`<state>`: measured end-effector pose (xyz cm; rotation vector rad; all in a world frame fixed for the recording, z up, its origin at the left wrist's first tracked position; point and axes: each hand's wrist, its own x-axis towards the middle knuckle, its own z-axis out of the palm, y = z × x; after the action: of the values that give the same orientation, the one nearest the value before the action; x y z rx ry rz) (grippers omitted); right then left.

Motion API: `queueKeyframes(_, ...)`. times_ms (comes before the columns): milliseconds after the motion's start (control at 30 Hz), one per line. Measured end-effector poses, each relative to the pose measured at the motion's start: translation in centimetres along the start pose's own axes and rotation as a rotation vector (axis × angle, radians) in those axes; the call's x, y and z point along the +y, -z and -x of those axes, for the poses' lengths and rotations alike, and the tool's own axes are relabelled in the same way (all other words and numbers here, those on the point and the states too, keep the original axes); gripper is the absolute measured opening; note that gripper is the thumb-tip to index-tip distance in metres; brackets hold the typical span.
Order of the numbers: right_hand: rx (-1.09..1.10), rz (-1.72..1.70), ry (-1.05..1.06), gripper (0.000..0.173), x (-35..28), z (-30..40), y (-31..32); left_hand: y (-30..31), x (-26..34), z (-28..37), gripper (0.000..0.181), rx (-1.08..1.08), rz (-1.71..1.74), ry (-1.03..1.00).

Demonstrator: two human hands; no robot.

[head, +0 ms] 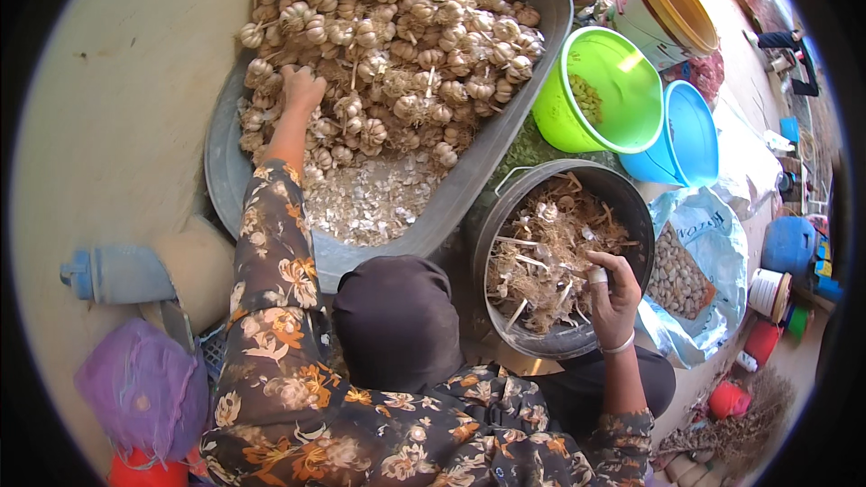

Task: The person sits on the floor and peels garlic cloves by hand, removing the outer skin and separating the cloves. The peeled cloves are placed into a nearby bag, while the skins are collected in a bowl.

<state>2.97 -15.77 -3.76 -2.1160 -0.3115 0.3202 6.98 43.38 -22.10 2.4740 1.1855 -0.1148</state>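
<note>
My left hand (302, 88) reaches into a big heap of dry garlic bulbs (406, 47). Its fingertips are hidden among the bulbs, so whether it grips one is unclear. The heap fills most of a long grey metal tub (223, 142), with loose white garlic skins (365, 210) at the near end. Over the right side of a dark round bucket (484, 250) is my right hand (616, 301), its thumb wrapped in a white covering and close to the bent index finger. Something thin may be between them. Dry garlic stalks and roots (541, 250) fill the bucket.
Beyond the bucket stand a lime-green bucket (555, 108) with some peeled cloves, a blue bucket (697, 128) and a white pail (643, 20). An open plastic sack (731, 270) holds garlic cloves (676, 277). At left lie a blue-capped container (128, 274) and a purple mesh-covered bundle (145, 385).
</note>
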Motion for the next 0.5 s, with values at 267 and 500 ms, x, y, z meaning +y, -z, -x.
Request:
queueKeyframes(267, 0.002, -0.045, -0.051, 0.018, 0.0, 0.8, 0.9, -0.2, -3.4, -4.9, 0.035, 0.006, 0.555, 0.106)
queueKeyframes(500, 0.013, -0.055, 0.038, 0.020, -0.5, 1.1, 1.4, 1.2, -0.7, 4.3, 0.040, 0.125, 1.548, 0.017)
